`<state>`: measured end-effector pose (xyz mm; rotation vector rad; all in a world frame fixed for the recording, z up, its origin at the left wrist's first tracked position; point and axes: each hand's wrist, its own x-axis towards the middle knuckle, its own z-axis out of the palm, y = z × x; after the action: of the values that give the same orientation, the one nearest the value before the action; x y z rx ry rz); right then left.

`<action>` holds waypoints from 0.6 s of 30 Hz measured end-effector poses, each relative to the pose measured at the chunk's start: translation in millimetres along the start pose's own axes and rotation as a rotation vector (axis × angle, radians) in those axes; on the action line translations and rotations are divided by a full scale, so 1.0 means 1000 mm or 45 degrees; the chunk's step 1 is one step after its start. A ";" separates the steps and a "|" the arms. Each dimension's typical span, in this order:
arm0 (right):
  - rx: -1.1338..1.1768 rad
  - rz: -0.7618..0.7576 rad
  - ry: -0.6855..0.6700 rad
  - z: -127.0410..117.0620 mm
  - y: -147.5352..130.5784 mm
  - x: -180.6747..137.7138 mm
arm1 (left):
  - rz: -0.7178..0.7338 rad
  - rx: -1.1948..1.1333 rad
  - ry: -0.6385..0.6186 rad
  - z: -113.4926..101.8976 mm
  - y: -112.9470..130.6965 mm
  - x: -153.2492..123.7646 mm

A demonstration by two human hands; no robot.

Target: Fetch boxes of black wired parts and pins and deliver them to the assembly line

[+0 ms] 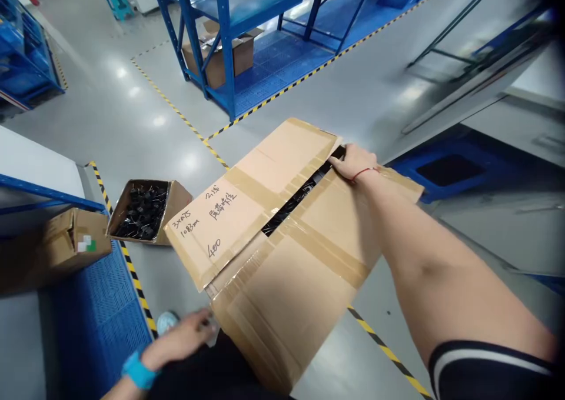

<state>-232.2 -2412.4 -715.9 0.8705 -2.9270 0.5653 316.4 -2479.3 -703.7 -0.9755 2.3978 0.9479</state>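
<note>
A large cardboard box (pixel 282 188) is tilted in front of me, its taped top flaps partly closed and marked with handwriting. Through the gap between the flaps, black parts (pixel 300 195) show inside; their kind I cannot make out. My right hand (pixel 356 160) grips the flap edge at the far right end of this gap, fingers reaching into the opening. Beside the box's near left corner is my left hand (pixel 189 332), with a blue band on the wrist. Its fingers look curled but are blurred, and whether they touch the cardboard I cannot tell.
On the floor at left stands an open carton (pixel 179 203) of black parts with wires or pins. Another carton (pixel 92 238) sits on a low blue platform (pixel 106 288). A blue shelving rack (pixel 224 53) rises ahead, holding an open box (pixel 242 56). Yellow-black tape (pixel 172 109) marks the floor.
</note>
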 end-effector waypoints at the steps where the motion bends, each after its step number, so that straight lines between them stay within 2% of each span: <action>1: -0.005 -0.055 0.067 -0.004 -0.004 -0.008 | -0.049 0.051 0.078 -0.017 0.002 -0.007; 2: -0.012 -0.130 0.132 -0.009 -0.012 -0.020 | -0.093 0.128 0.245 -0.036 0.007 -0.013; 3: -0.020 -0.223 0.168 -0.012 -0.021 -0.035 | -0.078 0.214 0.501 -0.052 0.016 -0.015; 4: -0.030 -0.323 0.163 -0.015 -0.032 -0.052 | 0.015 0.293 0.736 -0.065 0.026 -0.015; 5: -0.043 -0.432 0.088 -0.016 -0.043 -0.071 | 0.192 0.380 0.881 -0.074 0.038 -0.010; 6: -0.065 -0.525 0.024 -0.017 -0.052 -0.089 | 0.405 0.479 0.915 -0.077 0.050 -0.002; 8: -0.117 -0.598 -0.069 -0.017 -0.063 -0.122 | 0.740 0.720 0.777 -0.072 0.070 0.020; 11: -0.177 -0.477 -0.138 -0.022 -0.064 -0.156 | 0.809 0.983 0.642 -0.059 0.082 0.042; 13: -0.172 -0.465 -0.168 -0.029 -0.065 -0.174 | 0.825 1.051 0.629 -0.069 0.084 0.036; 15: -0.138 -0.539 -0.129 -0.035 -0.075 -0.194 | 0.889 1.077 0.644 -0.102 0.085 0.015; 17: -0.092 -0.641 -0.139 -0.036 -0.098 -0.214 | 0.925 1.065 0.696 -0.152 0.088 -0.010; 18: -0.078 -0.691 -0.198 -0.036 -0.112 -0.223 | 0.912 1.040 0.727 -0.180 0.089 -0.020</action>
<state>13.6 -2370.4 -675.7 1.6775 -2.6239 0.3759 249.6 -2550.6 -526.7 -0.0460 3.2361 -0.2603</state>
